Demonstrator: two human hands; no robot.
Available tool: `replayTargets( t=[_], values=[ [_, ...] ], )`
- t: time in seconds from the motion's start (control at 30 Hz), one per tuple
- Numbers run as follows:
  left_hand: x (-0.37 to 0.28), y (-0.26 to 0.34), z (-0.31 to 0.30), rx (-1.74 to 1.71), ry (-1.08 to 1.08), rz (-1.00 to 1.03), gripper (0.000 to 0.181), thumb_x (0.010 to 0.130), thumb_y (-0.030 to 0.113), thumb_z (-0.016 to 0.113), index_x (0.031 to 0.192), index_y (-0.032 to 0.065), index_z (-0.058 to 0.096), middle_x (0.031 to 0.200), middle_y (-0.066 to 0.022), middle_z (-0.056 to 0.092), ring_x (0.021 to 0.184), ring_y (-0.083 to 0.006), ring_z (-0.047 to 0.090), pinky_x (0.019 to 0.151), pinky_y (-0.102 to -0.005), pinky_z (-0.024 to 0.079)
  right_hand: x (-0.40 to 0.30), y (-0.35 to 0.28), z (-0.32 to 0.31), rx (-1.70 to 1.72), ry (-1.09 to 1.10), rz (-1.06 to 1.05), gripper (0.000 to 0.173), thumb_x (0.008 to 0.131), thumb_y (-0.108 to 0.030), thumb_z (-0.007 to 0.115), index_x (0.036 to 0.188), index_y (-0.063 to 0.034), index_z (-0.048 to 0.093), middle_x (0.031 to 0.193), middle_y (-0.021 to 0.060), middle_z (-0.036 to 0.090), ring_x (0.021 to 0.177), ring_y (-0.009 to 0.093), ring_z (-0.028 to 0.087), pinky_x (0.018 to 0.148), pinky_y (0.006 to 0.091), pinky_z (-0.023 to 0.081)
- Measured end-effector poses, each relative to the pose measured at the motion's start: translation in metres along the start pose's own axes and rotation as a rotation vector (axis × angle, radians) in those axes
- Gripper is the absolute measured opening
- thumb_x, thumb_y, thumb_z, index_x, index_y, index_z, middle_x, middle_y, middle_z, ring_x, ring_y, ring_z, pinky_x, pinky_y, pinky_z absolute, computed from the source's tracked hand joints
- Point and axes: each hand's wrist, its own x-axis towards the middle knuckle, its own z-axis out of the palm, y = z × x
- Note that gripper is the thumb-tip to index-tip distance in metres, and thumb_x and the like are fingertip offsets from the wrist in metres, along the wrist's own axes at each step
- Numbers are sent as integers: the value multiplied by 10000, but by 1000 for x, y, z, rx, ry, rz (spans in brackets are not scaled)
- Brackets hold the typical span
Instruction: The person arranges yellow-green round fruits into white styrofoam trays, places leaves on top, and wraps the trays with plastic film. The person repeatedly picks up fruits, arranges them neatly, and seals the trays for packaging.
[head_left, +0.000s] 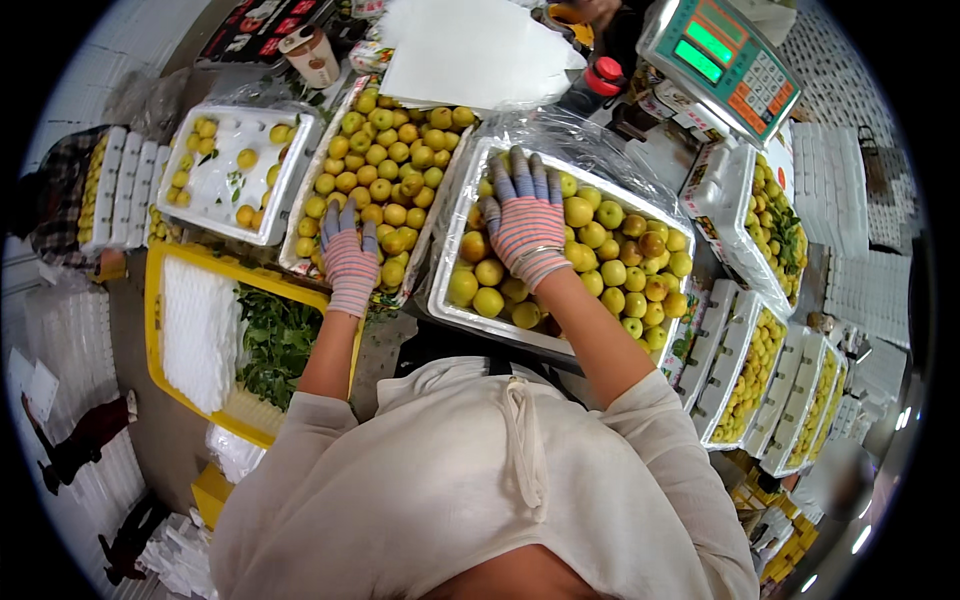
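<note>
Both hands wear striped knit gloves with grey fingers. My left hand (349, 255) rests at the lower left of a shallow tray (287, 251) filled with round yellow-green fruit (382, 154); its fingers are spread a little on the fruit, and whether one is gripped is unclear. My right hand (528, 214) lies palm down, fingers extended, over the left part of a white foam box (450, 225) lined with clear plastic. Under and around it are yellow-green fruit (613, 273), some with brownish patches. The palm hides the fruit beneath.
White paper sheets (472, 56), a red-capped bottle (602, 77) and a digital scale (720, 64) stand beyond. A sparsely filled foam box (225, 176) is at left, above a yellow crate (156, 315) with leaves and foam netting. Fruit boxes (739, 367) are stacked right. Other people are at left.
</note>
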Motion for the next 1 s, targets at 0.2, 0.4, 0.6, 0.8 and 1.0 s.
replayTargets(
  t=[0.2, 0.4, 0.6, 0.8, 1.0],
  values=[
    [-15, -18, -39, 77, -214, -85, 806, 826, 411, 688, 1463, 69, 331, 1498, -214, 318, 1347, -383, 347, 1103, -457, 320, 4, -15, -33, -93, -44, 52, 648, 902, -423, 548, 1447, -116, 380, 1515, 195, 302, 1394, 410, 264, 1136, 507, 211],
    [-39, -16, -40, 450, -350, 51, 1173, 561, 531, 846, 1499, 137, 261, 1487, -171, 332, 1307, -356, 379, 1076, -490, 323, 31, -152, -7, 216, -303, -19, 362, 828, -330, 629, 1053, -50, 669, 1072, 179, 658, 998, 344, 639, 788, 420, 532],
    [2, -8, -13, 402, -523, -141, 986, 745, 444, 741, 1524, 172, 201, 1531, -186, 271, 1355, -358, 371, 1065, -443, 377, 48, -166, 56, 337, -1054, 290, 606, 871, -313, 584, 1389, -32, 443, 1443, 217, 439, 1232, 296, 533, 926, 366, 455],
    [43, -17, 24, -1532, -179, -954, 628, 936, 383, 566, 1447, 97, 339, 1462, -171, 409, 1234, -341, 470, 992, -480, 417, 54, -183, 64, 506, -642, 607, 534, 885, -361, 573, 1343, -94, 508, 1394, 265, 451, 1239, 365, 501, 939, 470, 468],
    [55, -39, 44, -900, -482, -520, 706, 820, 328, 719, 1373, 6, 420, 1404, -193, 455, 1237, -344, 479, 1052, -434, 399, 74, -151, 106, 840, -614, 821, 601, 774, -550, 604, 1136, -78, 685, 1146, 227, 653, 1054, 351, 640, 900, 419, 511]
  ],
)
